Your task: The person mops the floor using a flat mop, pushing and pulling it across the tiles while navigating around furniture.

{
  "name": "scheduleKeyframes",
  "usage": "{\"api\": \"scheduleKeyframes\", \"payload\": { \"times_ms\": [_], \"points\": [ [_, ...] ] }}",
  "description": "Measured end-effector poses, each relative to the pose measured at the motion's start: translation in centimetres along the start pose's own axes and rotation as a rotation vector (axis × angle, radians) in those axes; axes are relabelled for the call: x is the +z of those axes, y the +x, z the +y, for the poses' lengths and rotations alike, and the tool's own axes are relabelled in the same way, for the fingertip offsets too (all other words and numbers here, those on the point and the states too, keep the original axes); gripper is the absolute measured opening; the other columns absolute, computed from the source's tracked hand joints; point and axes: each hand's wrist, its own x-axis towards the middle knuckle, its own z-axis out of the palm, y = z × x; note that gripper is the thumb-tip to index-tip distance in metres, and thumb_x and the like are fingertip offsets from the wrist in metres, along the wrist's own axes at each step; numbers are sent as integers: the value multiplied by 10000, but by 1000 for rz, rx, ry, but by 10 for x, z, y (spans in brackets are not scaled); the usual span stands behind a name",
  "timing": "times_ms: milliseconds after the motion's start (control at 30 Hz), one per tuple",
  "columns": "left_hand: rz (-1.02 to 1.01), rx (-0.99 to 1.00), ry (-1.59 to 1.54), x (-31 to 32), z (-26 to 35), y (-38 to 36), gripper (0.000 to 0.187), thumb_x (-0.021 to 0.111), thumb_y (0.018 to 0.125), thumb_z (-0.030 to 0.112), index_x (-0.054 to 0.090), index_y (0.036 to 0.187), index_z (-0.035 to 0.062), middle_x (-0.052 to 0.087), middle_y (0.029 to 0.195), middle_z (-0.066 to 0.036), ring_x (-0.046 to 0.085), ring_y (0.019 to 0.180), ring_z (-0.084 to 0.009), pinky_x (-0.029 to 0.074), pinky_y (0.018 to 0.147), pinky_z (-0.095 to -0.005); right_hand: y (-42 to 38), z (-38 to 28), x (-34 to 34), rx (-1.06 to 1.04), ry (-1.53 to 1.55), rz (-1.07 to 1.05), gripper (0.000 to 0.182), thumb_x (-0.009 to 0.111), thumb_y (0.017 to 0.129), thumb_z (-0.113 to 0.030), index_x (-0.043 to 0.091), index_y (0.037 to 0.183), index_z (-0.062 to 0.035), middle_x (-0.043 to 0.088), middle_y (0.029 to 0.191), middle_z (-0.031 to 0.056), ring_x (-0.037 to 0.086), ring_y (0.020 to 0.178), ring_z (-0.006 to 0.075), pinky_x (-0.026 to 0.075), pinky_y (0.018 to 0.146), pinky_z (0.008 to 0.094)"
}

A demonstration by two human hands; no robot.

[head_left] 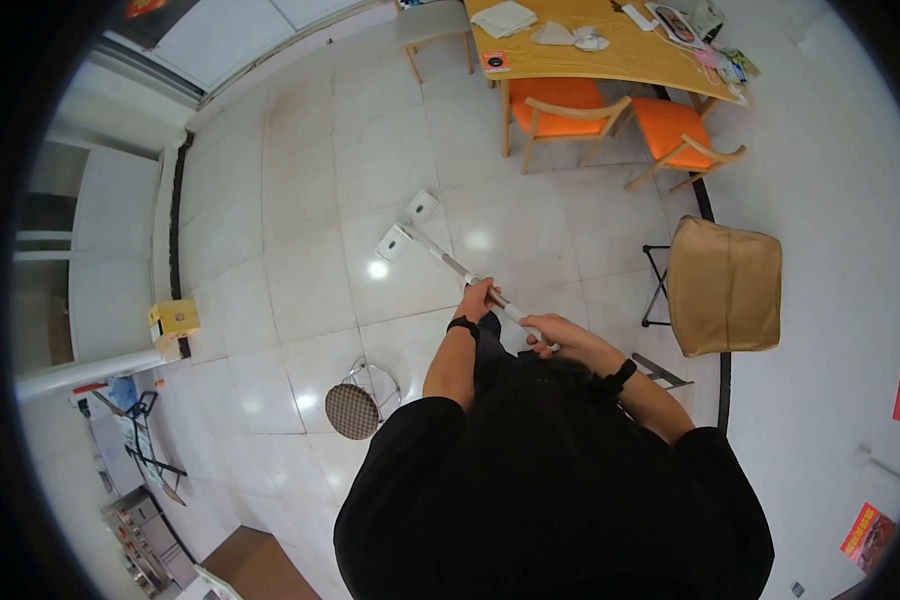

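Note:
Both my hands are wrapped round the pole of a flat mop (455, 265). My left hand (480, 297) is closed on the pole at about its middle. Nearer my body, my right hand (558, 335) grips the pole close to its upper end. The pole slants forward and left to a white two-part mop head (392, 243) on the tiled floor. Each half of the head has a dark oval mark, with a gap between the halves. What lies under the head is hidden.
A round checked stool (352, 411) stands to my left. Orange-seated chairs (567, 106) and a yellow-topped table (560, 62) are ahead right. A tan-covered folding object (727, 287) leans near the right wall. A yellow box (176, 318) sits by the left wall, a brown box (260, 565) behind left.

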Motion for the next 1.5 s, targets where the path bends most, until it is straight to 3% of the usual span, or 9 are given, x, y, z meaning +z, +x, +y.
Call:
{"api": "scheduleKeyframes", "payload": {
  "times_ms": [67, 200, 267, 333, 500, 667, 733, 800, 1500],
  "points": [
    [-60, 185, 57, 17, -28, -1, 147, 510, 772, 72, 441, 748, -56, 469, 689, -123, 541, 656, -230, 500, 580, -319, -28, 9, -24, -22, -41, 17, 289, 510, 801, -291, 437, 898, -28, 437, 652, 23, 375, 443, 64, 299, 341, 181],
    [293, -467, -445, 89, -22, -24, 220, 521, 797, 97, 431, 912, -66, 473, 796, -141, 540, 796, -228, 491, 676, -314, -74, 25, -67, -74, -286, 89, 346, 513, 789, -367, 469, 764, -25, 429, 599, 11, 379, 429, 62, 287, 332, 188],
    [-92, -67, -2, 69, -78, 3, 187, 595, 714, 80, 468, 772, -44, 566, 761, -147, 594, 701, -257, 501, 609, -346, -89, 35, -92, -74, -384, 98, 393, 517, 781, -396, 475, 791, -6, 429, 605, 6, 383, 431, 65, 293, 340, 192],
    [-305, 405, 1328, 100, -75, -16, 223, 642, 649, 57, 501, 803, -22, 580, 778, -133, 590, 758, -246, 480, 645, -309, -107, 41, -110, -67, -485, 107, 443, 521, 773, -425, 481, 818, 14, 429, 611, 1, 387, 434, 69, 298, 348, 195],
    [-463, 659, 1493, 157, -109, -21, 176, 653, 618, 54, 549, 752, 5, 614, 774, -129, 607, 733, -256, 477, 628, -299, -158, 49, -151, -127, -800, 271, 400, 542, 765, -399, 507, 752, -1, 432, 549, 13, 392, 415, 81, 307, 352, 223],
    [-961, 506, 838, 179, -199, 43, 196, 642, 682, 176, 543, 696, 7, 580, 715, -185, 575, 683, -328, 451, 575, -345, -221, 53, -175, -138, -784, 307, 295, 597, 736, -268, 554, 832, 8, 444, 511, 2, 395, 393, 79, 314, 360, 224],
    [-932, 172, 767, 214, -158, 6, 210, 653, 678, 183, 545, 706, 5, 577, 733, -189, 568, 677, -328, 447, 576, -345, -231, 45, -181, -136, -762, 336, 272, 610, 724, -225, 568, 853, 11, 444, 500, -4, 394, 386, 75, 315, 361, 222],
    [-986, 568, 1417, 228, -111, -14, 243, 621, 714, 220, 533, 759, -2, 569, 708, -184, 551, 642, -328, 450, 587, -344, -231, 29, -183, -90, -777, 342, 263, 614, 714, -205, 583, 856, 14, 454, 509, -3, 399, 392, 70, 316, 364, 218],
    [-413, 689, 1206, 128, 14, 66, 240, 643, 695, 209, 510, 743, 15, 569, 664, -173, 556, 653, -348, 450, 575, -385, -88, -135, -127, -97, -1201, 209, 225, 571, 695, -195, 565, 742, 25, 521, 550, 48, 486, 424, 118, 427, 386, 248]
  ]
}}
